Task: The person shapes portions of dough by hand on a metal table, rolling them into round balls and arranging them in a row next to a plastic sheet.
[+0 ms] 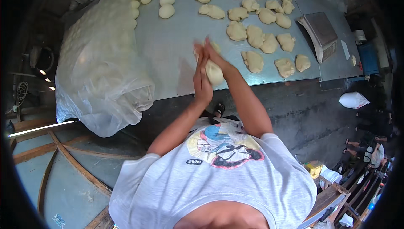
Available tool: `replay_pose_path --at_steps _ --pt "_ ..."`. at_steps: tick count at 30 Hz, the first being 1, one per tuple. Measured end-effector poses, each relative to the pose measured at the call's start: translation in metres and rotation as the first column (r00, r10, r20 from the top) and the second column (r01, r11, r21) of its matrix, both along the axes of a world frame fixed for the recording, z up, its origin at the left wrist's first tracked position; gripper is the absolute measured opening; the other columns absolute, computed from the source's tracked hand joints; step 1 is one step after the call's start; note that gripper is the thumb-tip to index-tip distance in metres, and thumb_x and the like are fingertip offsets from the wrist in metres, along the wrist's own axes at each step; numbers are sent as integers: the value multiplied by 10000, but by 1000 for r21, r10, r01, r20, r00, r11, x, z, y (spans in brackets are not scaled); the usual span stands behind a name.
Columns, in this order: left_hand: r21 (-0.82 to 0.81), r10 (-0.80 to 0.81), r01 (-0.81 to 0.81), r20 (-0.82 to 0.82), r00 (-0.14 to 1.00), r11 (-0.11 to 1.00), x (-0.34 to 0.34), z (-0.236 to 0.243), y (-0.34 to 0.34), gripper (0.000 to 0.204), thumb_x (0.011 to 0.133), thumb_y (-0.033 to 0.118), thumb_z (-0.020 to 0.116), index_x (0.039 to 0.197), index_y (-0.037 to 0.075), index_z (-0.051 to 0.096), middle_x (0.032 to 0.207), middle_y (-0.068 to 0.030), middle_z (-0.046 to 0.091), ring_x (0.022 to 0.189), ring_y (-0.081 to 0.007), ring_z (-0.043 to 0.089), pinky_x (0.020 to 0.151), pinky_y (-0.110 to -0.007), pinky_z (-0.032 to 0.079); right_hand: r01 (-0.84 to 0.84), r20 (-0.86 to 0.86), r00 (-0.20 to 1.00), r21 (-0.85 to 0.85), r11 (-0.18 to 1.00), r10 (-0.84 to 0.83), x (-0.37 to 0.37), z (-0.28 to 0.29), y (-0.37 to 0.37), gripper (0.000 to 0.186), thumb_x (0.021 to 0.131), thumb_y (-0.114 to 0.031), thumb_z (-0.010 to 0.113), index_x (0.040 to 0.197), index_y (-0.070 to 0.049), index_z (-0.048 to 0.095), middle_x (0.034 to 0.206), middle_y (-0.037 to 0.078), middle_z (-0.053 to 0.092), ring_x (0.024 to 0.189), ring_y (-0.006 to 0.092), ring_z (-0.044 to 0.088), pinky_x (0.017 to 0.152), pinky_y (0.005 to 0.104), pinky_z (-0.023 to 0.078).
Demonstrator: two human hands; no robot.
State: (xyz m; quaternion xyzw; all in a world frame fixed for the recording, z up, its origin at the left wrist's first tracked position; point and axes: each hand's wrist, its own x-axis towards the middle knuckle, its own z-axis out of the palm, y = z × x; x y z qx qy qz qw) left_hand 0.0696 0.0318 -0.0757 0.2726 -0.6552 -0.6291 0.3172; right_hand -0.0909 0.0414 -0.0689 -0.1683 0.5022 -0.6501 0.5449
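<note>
My left hand (203, 82) and my right hand (219, 58) come together over the near edge of the metal-topped table (158, 48). Pale dough (214, 74) is pressed between them, bulging out beside the wrists. More of it seems to show past the fingertips, which are smeared by motion. To the right and beyond lie several rough, uneven dough pieces (255, 36). Smooth round dough balls (167, 11) stand in rows at the far left of the table.
A clear plastic sheet (101, 60) covers the table's left part, with pale round shapes faintly visible under it. A weighing scale (320, 29) stands on the right. Beyond the table's right end, a white sack (353, 100) lies on the floor. Other people appear at far right.
</note>
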Motion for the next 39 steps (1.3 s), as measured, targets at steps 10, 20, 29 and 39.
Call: replay_pose_path --at_steps 10,20,29,39 --pt "-239 -13 -54 -273 962 970 -32 136 -74 713 1024 405 484 1544 53 145 1278 -170 568 1126 -277 596 915 -412 489 201 -789 418 -404 892 -451 16 141 10 485 1021 -337 427 744 23 598 648 118 569 623 252 563 585 382 432" --pt "500 -418 449 -182 890 741 7 33 -107 503 999 359 516 1378 32 464 1351 -128 530 1207 -209 560 962 -341 497 112 -867 360 -328 938 -346 38 83 -52 452 1010 -450 458 1193 -42 525 1266 170 545 1192 326 529 980 475 441" --pt "-52 204 -272 -531 822 961 19 113 -256 581 991 491 425 1324 29 542 1424 -155 522 1352 -276 452 1104 -453 326 81 -267 945 -373 924 -190 24 113 -173 596 986 -388 568 1475 -102 385 1463 160 407 1315 362 448 1011 484 457" --pt "-352 391 -303 215 895 886 -15 -17 -304 350 948 195 577 1251 20 561 1339 -169 549 1249 -306 519 1051 -428 407 51 -961 -106 252 966 256 -21 -97 -314 535 980 -324 565 1471 -153 436 1525 307 290 1393 515 299 1140 545 294"
